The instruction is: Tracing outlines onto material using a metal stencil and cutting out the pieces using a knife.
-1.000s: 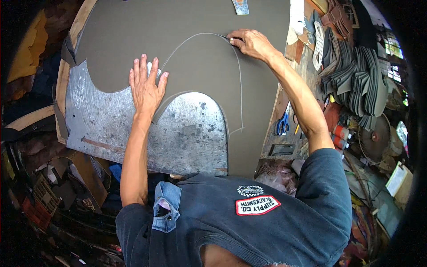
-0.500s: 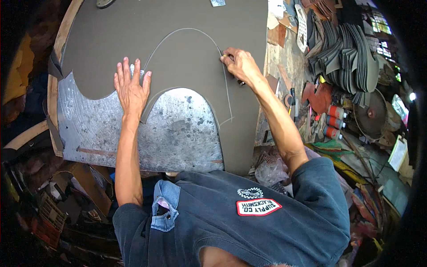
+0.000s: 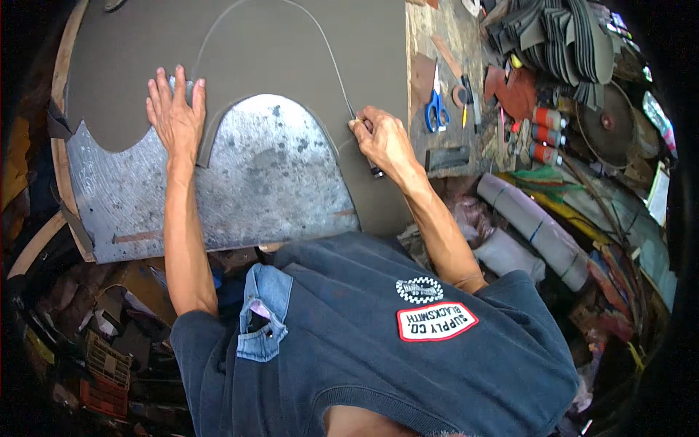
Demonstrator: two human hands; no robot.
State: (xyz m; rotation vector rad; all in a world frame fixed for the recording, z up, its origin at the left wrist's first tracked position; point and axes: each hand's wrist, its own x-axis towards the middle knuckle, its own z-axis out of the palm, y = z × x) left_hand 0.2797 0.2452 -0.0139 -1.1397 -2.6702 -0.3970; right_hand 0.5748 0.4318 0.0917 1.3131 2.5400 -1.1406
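Bent over the bench in front of me, the worker (image 3: 342,364) faces a broad, dark grey-brown foam-like sheet (image 3: 269,58), spread toward twelve. I'd guess it's light, bendy and grippy, likely to tear at narrow strips, so best steadied with a flat palm on its wide part. Bare metal tabletop (image 3: 255,175) shows at eleven. A pale curved line (image 3: 331,52) crosses the sheet. At half past ten, the left hand (image 3: 175,120) lies spread; near half past twelve, the right hand (image 3: 386,142) curls round a mostly hidden knife (image 3: 376,172).
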